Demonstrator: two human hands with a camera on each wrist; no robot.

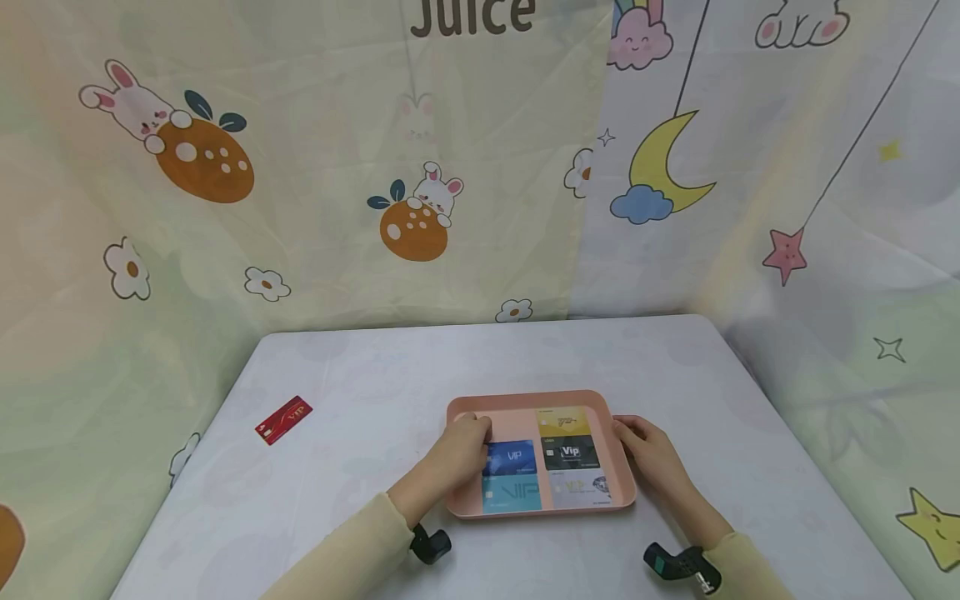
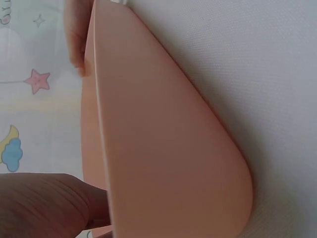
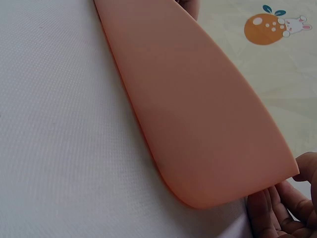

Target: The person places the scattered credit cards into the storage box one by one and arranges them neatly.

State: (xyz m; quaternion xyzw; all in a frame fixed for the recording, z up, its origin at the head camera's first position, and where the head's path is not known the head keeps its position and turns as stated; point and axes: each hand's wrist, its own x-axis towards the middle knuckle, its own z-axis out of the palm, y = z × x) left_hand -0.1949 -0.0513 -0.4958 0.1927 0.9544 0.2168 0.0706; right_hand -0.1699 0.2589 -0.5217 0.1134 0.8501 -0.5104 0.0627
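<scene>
A pink rectangular tray (image 1: 512, 402) lies on the white table with several cards in it. On its left side are a dark blue VIP card (image 1: 511, 457) and a light blue one (image 1: 512, 493). Stacked in a column on the right are a gold card (image 1: 564, 422), a black Vip card (image 1: 571, 453) and a pale silver card (image 1: 581, 489). My left hand (image 1: 459, 450) pinches the tray's left rim, its thumb (image 2: 96, 204) over the edge in the left wrist view. At the opposite rim, my right hand (image 1: 651, 450) grips with thumb above and fingers (image 3: 285, 210) curled beneath.
A red VIP card (image 1: 283, 420) lies alone on the table (image 1: 360, 367), left of the tray. Behind the table hangs a printed curtain (image 1: 315, 233) with rabbits, oranges and flowers. Dark wrist devices (image 1: 431, 546) sit at both cuffs.
</scene>
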